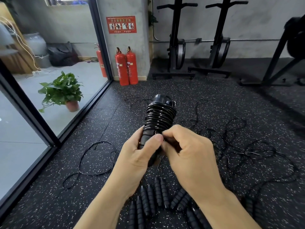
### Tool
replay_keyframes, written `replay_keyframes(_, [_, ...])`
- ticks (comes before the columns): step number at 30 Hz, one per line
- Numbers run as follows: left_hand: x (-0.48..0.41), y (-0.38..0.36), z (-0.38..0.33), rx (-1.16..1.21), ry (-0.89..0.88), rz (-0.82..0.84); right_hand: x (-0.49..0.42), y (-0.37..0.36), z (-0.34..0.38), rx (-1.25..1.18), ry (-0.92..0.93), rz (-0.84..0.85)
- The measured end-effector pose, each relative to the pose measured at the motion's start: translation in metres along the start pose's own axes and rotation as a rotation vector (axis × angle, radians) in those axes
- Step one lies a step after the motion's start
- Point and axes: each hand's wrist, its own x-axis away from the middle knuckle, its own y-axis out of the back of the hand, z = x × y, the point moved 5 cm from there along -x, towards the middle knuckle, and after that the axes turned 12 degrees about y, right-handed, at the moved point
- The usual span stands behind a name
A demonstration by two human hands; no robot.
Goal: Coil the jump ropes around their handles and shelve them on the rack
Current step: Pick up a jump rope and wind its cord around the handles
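Coiling seems almost done — my left hand (pixel 137 156) grips the jump rope handles (pixel 146 141), my right hand (pixel 189 154) pinches the coiled cord (pixel 159 116); next, I think, tuck the end firmly.

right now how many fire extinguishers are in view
3. Two fire extinguishers stand side by side against the concrete pillar, left one, right one; a third shows behind the glass, partly hidden by the frame.

Left hand (pixel 137 156) grips coiled jump rope (pixel 159 116); right hand (pixel 189 156) pinches it.
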Motion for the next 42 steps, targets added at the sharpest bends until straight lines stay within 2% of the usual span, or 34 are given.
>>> replay_keyframes(5, [0.001,0.002,0.000,-0.012,0.002,-0.008,0.001,0.001,0.001,-0.007,-0.073,0.014])
replay_keyframes(17, [0.004,0.007,0.002,-0.024,0.014,-0.047,0.000,-0.001,0.011,0.197,-0.021,-0.018])
replay_keyframes(23, [0.006,0.011,0.003,-0.074,0.019,-0.024,-0.001,-0.002,0.005,0.214,-0.023,0.135])
replay_keyframes(31, [0.009,0.010,0.006,-0.038,0.053,-0.013,-0.005,-0.007,0.002,0.003,0.014,0.204])
replay_keyframes(36, [0.009,0.010,0.009,-0.021,0.068,-0.003,-0.005,-0.006,0.004,-0.064,0.007,0.193])
replay_keyframes(42, [0.011,0.009,0.006,0.028,0.089,-0.011,-0.007,-0.003,0.012,-0.009,0.086,0.200])
